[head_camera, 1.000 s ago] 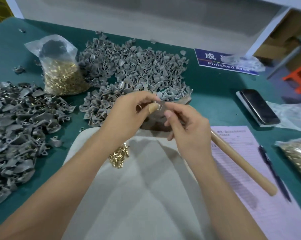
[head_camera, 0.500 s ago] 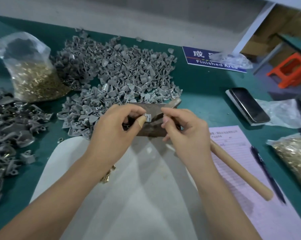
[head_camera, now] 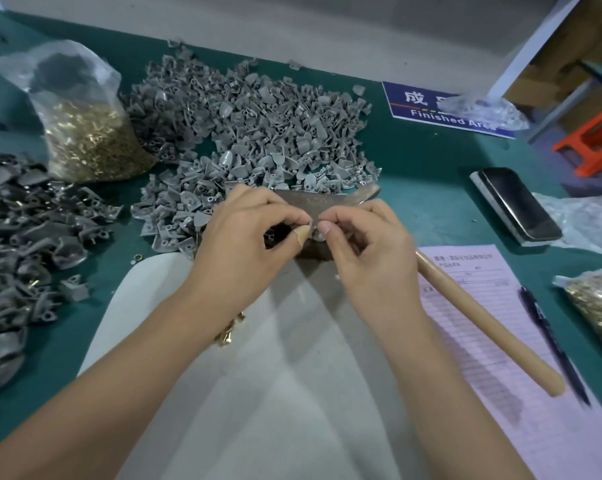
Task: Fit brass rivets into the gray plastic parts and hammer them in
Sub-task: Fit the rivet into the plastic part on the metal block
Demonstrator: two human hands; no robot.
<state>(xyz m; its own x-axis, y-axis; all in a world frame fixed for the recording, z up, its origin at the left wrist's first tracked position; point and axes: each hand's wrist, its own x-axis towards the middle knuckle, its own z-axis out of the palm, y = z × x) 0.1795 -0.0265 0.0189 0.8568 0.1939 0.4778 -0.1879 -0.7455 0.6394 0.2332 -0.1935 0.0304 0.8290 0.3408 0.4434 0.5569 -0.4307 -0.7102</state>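
My left hand (head_camera: 247, 244) and my right hand (head_camera: 368, 251) meet at the fingertips over the hammer head (head_camera: 323, 202), pinching one small gray plastic part (head_camera: 315, 226) between them. Whether a rivet is in it I cannot tell. A bandage wraps my left thumb tip. The hammer's wooden handle (head_camera: 483, 320) runs down to the right across the paper. A small heap of brass rivets (head_camera: 232, 329) lies on the white cloth (head_camera: 275, 375), partly hidden by my left forearm. The big pile of gray parts (head_camera: 251, 133) lies behind my hands.
A clear bag of brass rivets (head_camera: 85, 133) stands at the back left. Darker gray parts (head_camera: 22, 244) are heaped at the left. On the right lie a phone (head_camera: 517, 202), a pink form (head_camera: 500, 341), a pen (head_camera: 552, 344) and another rivet bag (head_camera: 600, 306). A blue sign (head_camera: 441, 109) sits behind.
My hands sank lower over the hammer head and my fingertips drew closer together on the small part. The view shifted left and right.
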